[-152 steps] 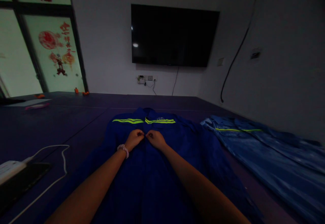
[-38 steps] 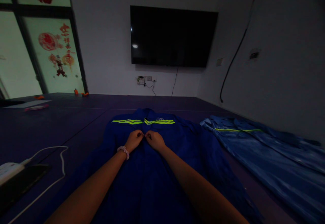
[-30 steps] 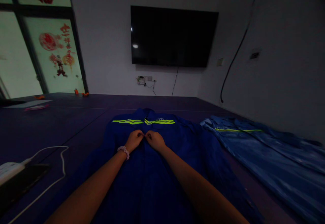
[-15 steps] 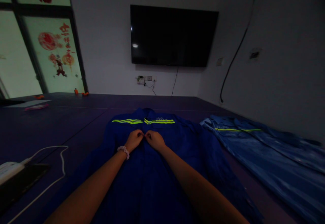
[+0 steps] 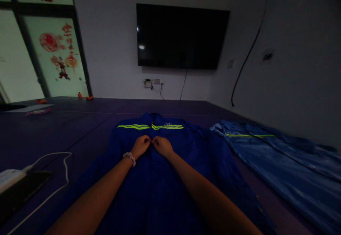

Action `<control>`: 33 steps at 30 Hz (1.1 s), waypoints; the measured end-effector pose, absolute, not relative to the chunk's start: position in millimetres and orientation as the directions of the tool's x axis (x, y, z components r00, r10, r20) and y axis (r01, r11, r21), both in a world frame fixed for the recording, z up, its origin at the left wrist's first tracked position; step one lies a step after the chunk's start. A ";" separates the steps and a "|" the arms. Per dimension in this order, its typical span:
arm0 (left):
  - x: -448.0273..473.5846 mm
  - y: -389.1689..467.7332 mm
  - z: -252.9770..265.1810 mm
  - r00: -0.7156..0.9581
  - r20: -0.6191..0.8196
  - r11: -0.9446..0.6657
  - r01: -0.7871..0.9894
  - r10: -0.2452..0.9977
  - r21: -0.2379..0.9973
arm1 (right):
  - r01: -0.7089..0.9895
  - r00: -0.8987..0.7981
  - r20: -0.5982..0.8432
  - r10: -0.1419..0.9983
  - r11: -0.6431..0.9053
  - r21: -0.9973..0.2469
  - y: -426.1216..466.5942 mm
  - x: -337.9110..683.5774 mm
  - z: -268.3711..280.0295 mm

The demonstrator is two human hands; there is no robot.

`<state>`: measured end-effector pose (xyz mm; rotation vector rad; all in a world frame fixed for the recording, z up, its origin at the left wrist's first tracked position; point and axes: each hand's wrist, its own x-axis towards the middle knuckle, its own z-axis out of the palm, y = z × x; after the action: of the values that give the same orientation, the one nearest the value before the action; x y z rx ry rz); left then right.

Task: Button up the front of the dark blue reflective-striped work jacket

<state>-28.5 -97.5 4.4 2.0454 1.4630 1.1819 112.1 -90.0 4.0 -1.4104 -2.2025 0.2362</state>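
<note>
A dark blue work jacket (image 5: 183, 156) lies spread on the purple floor, collar away from me, with yellow-green reflective strips across its chest. At its front opening, just below the strips, my left hand (image 5: 141, 145) and my right hand (image 5: 162, 146) pinch the cloth, fingertips almost touching. What exactly sits between the fingers, edge or button, is too small and dark to make out. A pale scrunchie (image 5: 129, 158) circles my left wrist.
To the right lies a lighter blue work garment (image 5: 277, 160) with a yellow strip. At the left, a white power strip (image 5: 12, 179) with a white cable (image 5: 65, 169) rests beside a dark flat object (image 5: 29, 192). A television (image 5: 182, 37) hangs on the far wall.
</note>
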 end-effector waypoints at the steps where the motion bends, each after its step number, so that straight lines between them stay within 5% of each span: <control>1: -28.6 -97.4 4.3 0.115 0.418 -0.399 0.598 0.901 0.695 | 0.799 -0.329 0.324 0.887 0.445 -0.405 -90.0 112.0 3.9; 33: -29.4 -89.8 -1.6 0.122 0.411 -0.393 0.617 0.904 0.681 | 0.815 -0.339 0.322 0.884 0.446 -0.369 -93.2 111.2 6.8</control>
<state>-29.4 -89.8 -1.6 2.0625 1.4797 1.1556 111.2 -93.2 6.8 -1.4245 -2.2274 0.1944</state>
